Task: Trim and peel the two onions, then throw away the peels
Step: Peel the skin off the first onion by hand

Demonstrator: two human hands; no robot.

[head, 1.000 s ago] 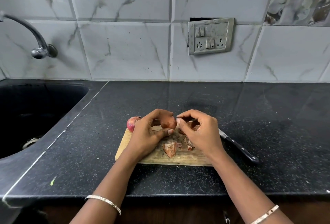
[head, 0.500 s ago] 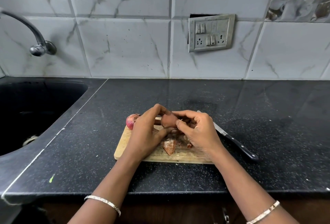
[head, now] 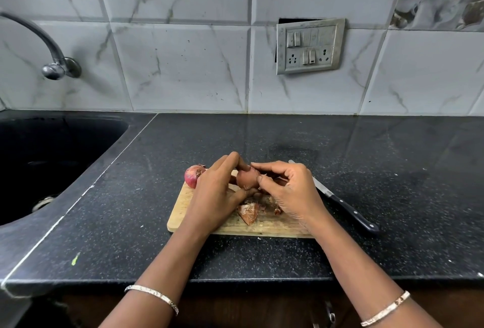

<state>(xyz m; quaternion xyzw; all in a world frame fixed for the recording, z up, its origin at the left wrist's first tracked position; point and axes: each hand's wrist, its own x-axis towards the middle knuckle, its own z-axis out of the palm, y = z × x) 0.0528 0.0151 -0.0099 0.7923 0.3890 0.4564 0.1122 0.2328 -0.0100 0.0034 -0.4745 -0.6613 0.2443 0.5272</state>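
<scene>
The left hand (head: 217, 191) is gripping a brown-skinned onion (head: 246, 178) at the centre of the frame, just above the wooden cutting board (head: 180, 212), while the right hand (head: 290, 191) is pinching the skin on its right side. A reddish onion (head: 192, 175) is lying at the board's upper left corner, and loose peels (head: 248, 212) are lying on the board below the hands. A black-handled knife (head: 348, 210) is lying just right of the board. The dark sink (head: 52, 149) at the left edge is showing only its drain ring
</scene>
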